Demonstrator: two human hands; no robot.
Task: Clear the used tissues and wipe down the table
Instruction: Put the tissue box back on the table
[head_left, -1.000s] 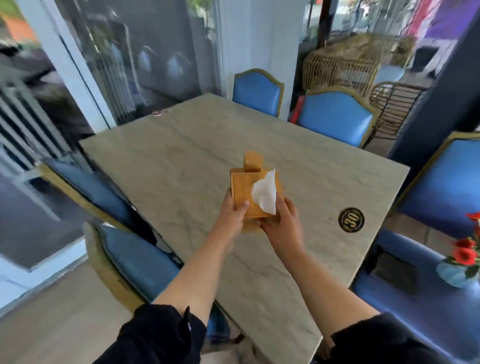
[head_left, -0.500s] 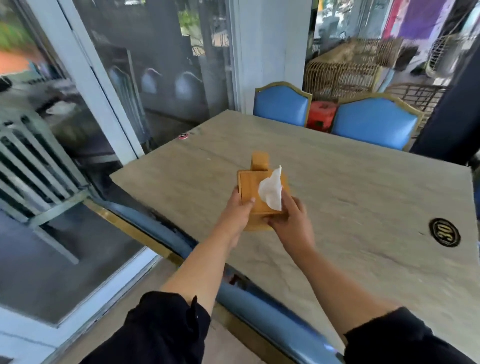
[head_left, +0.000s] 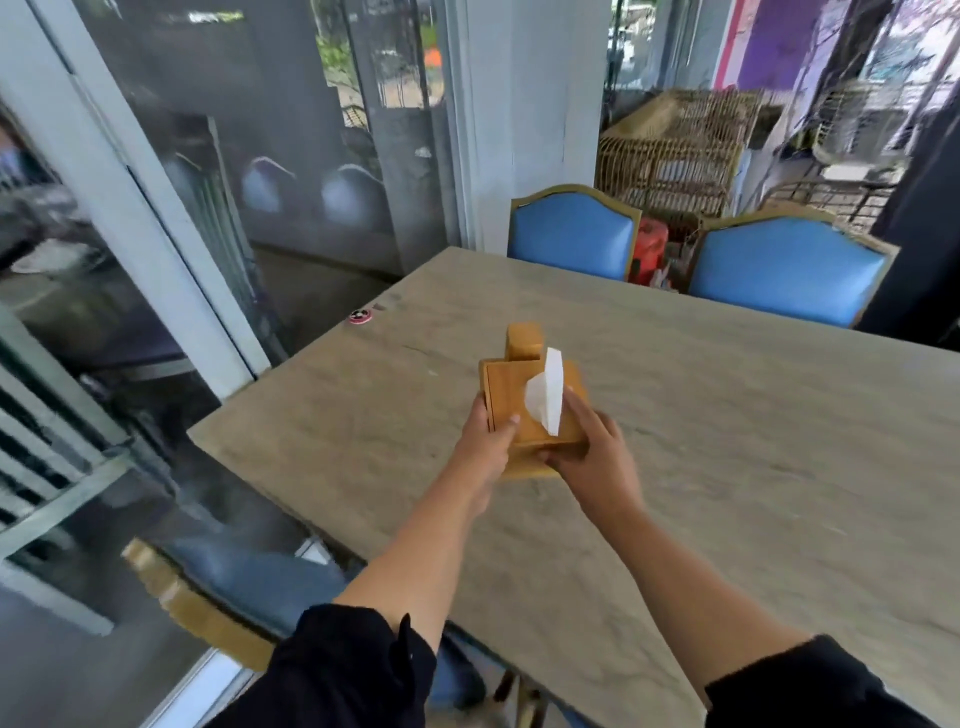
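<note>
Marble table (head_left: 727, 467), hands (head_left: 540, 447) gripping tissue box (head_left: 519, 400)

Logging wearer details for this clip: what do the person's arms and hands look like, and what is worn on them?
Both hands are bare: left hand, right hand, no gloves, rings or watch visible. The forearms are uncovered. Black sleeves are pushed up near the elbows, the left sleeve and the right sleeve.

Café dining area: marble table (head_left: 727, 441), blue chairs (head_left: 571, 234), tissue box (head_left: 524, 410).
</note>
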